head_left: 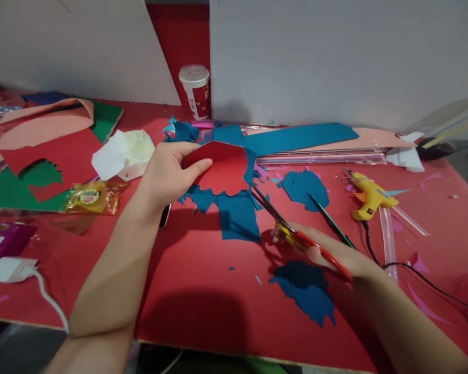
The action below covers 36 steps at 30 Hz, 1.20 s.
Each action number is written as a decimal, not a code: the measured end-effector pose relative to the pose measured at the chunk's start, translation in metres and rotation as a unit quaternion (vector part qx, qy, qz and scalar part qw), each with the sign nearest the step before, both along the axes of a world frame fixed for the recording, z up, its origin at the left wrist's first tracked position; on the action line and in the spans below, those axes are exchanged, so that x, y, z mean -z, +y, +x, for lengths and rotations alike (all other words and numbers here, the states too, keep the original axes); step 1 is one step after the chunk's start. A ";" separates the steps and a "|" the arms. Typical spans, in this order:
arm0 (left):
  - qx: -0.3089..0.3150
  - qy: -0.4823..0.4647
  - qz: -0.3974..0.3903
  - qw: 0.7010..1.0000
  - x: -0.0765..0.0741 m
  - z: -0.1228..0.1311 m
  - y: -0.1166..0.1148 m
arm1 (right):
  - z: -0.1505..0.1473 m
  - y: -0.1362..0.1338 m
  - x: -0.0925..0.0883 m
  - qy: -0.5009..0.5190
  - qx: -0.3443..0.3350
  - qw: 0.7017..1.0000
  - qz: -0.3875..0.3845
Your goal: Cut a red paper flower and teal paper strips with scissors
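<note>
In the head view, my left hand (171, 171) pinches the left edge of a red paper piece (226, 169) between thumb and fingers. The piece has a scalloped lower edge and angled upper sides. My right hand (308, 244) grips scissors (320, 250) with red and yellow handles. Their blades point up and left, with the tips close to the red paper's lower right corner; I cannot tell whether they touch it. Below the red paper lie blue paper scraps (239, 218). Blue cut-out pieces form one pile (306, 189) beyond my right hand and another pile (306, 291) nearer me.
A yellow glue gun (370, 195) with a black cord lies at right, near a green pencil (331, 221). A lidded paper cup (195, 91) stands at the back. Red sheet offcuts (74, 150), a white crumpled piece (120, 156) and a white charger (11, 269) are at left.
</note>
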<state>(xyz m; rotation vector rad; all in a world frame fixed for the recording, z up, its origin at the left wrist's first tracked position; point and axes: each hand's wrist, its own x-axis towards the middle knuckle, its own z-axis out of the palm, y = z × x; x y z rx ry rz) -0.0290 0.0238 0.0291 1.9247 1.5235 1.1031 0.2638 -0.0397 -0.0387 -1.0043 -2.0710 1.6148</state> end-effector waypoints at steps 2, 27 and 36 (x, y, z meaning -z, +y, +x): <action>0.002 -0.004 -0.005 1.000 0.000 0.001 -0.001 | -0.002 0.001 0.000 0.000 0.006 1.000 -0.005; -0.013 -0.017 -0.002 1.000 -0.003 0.011 -0.005 | -0.019 -0.003 0.002 -0.030 0.087 0.995 -0.040; -0.018 -0.030 -0.027 0.999 -0.001 0.013 -0.005 | -0.023 -0.003 -0.002 0.006 0.094 0.994 -0.048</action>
